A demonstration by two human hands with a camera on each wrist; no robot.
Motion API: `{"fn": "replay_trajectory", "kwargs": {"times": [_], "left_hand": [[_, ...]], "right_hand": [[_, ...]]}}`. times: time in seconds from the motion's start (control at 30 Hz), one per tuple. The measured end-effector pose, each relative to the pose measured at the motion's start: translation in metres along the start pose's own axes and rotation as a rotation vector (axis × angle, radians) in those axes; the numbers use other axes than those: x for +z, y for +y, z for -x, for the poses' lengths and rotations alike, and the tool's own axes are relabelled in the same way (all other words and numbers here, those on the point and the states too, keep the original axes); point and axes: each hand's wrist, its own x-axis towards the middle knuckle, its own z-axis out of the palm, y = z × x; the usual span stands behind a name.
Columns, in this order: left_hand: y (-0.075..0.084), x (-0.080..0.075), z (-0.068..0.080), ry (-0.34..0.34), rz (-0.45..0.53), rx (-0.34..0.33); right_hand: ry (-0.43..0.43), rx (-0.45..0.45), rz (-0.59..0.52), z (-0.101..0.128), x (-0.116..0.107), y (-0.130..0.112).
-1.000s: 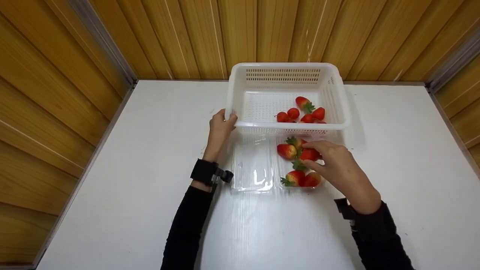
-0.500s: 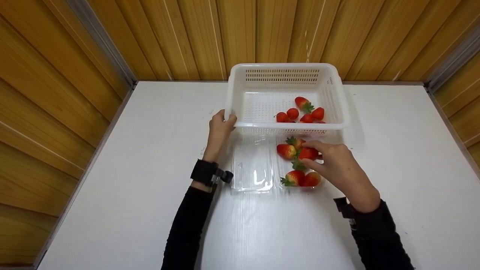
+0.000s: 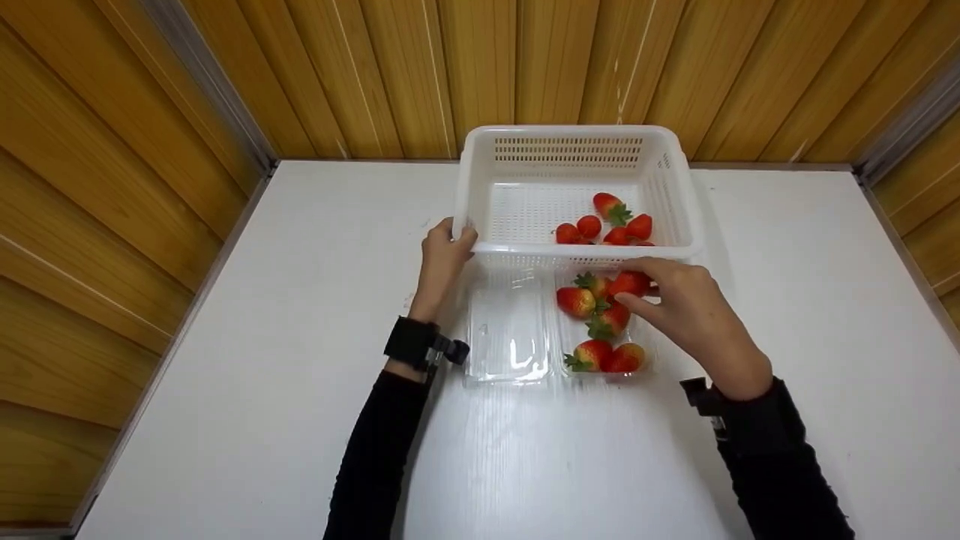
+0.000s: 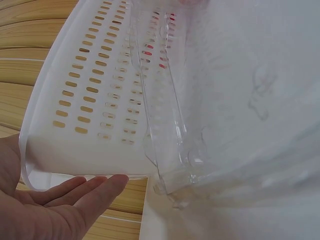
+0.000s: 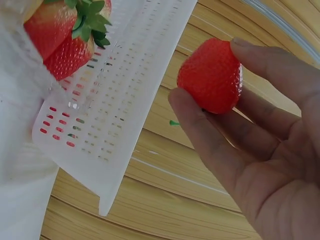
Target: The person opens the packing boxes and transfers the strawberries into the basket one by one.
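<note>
White plastic, perforated all over, makes up the basket [image 3: 480,180] in the upper middle of the head view, and the left hand [image 3: 444,255] steadies its near left corner, the thumb hooked over the rim; in the left wrist view that hand [image 4: 55,210] shows at the lower left with its fingers fairly straight under the rim of the basket [image 4: 100,90], so it looks to brace the basket more than clutch it. Just right of that wrist, in the centre of the frame, lies an open clear clamshell box: its left half [image 3: 504,330] holds nothing, while its right half [image 3: 645,360] carries five strawberries [image 3: 576,301], apart from the one in hand. Judging by how things lie, the moving of fruit from box to basket is roughly half done: about five berries [image 3: 609,208] already sit in the basket's near right corner, and about as many remain in the box. Further right, the right hand [image 3: 686,300] hovers above the box's far end, just short of the basket's near wall, pinching one strawberry [image 3: 630,282] between thumb and fingertips; the right wrist view shows the berry [image 5: 212,75] held lightly, fingers [image 5: 270,60] curled narrowly round it, palm turned toward the basket
</note>
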Motion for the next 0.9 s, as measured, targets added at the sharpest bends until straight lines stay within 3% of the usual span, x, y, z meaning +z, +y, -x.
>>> {"fn": "replay_trajectory", "kwargs": {"times": [0.47,0.9], "left_hand": [[0.001,0.001,0.000,0.029,-0.039,0.000],[0.003,0.000,0.001,0.012,-0.058,-0.005]], "right_hand": [[0.113,0.005,0.011,-0.038,-0.013,0.033],[0.073,0.129,0.057,-0.063,-0.014,0.057]]}}
